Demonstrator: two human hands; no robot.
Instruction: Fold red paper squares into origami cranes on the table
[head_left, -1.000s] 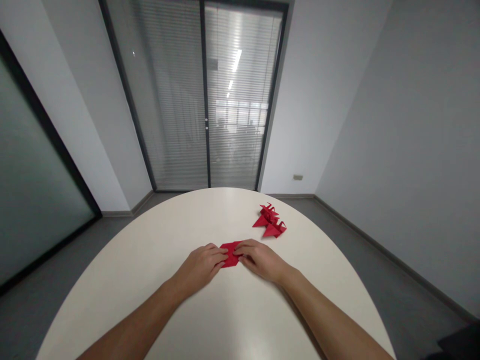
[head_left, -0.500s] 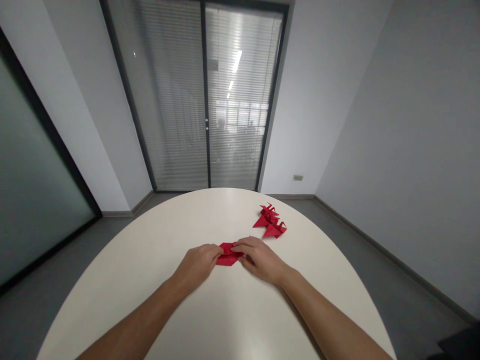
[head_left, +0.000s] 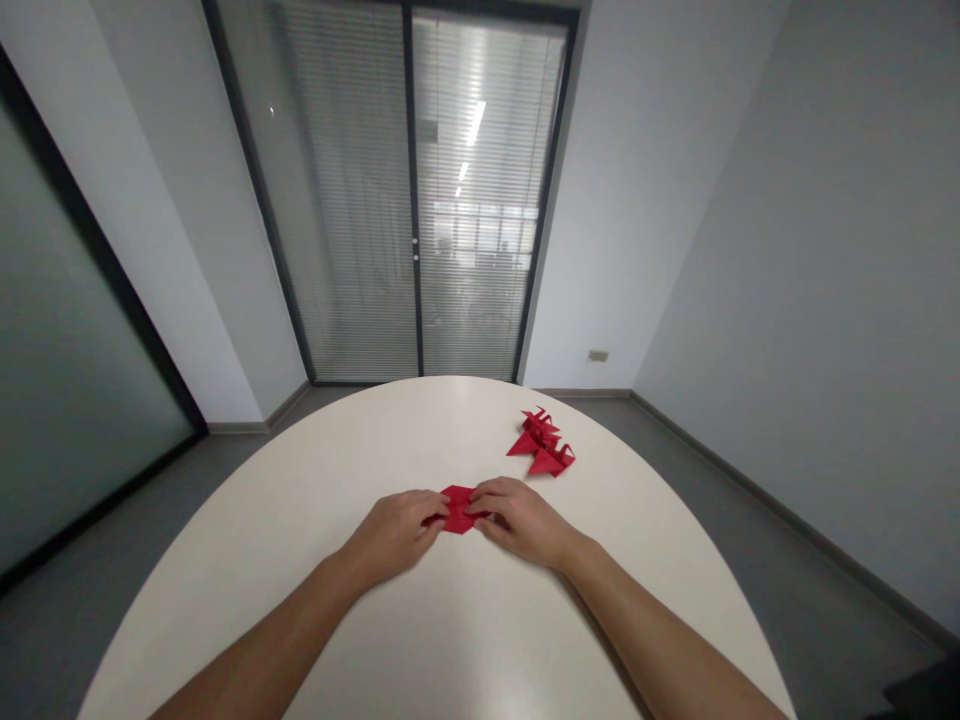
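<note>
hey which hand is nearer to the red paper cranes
Right. The right hand is just below the cranes in view; the left hand is farther off, across the folded sheet, to the left.

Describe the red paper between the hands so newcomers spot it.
On the round white table, find the bare left hand and bare right hand. Between them is the folded red paper, flatter than the spiky red paper figures farther back.

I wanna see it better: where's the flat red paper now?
In the head view, the flat red paper is below centre, between the left hand and right hand, left of the pointy red paper shapes on the white table.
</note>
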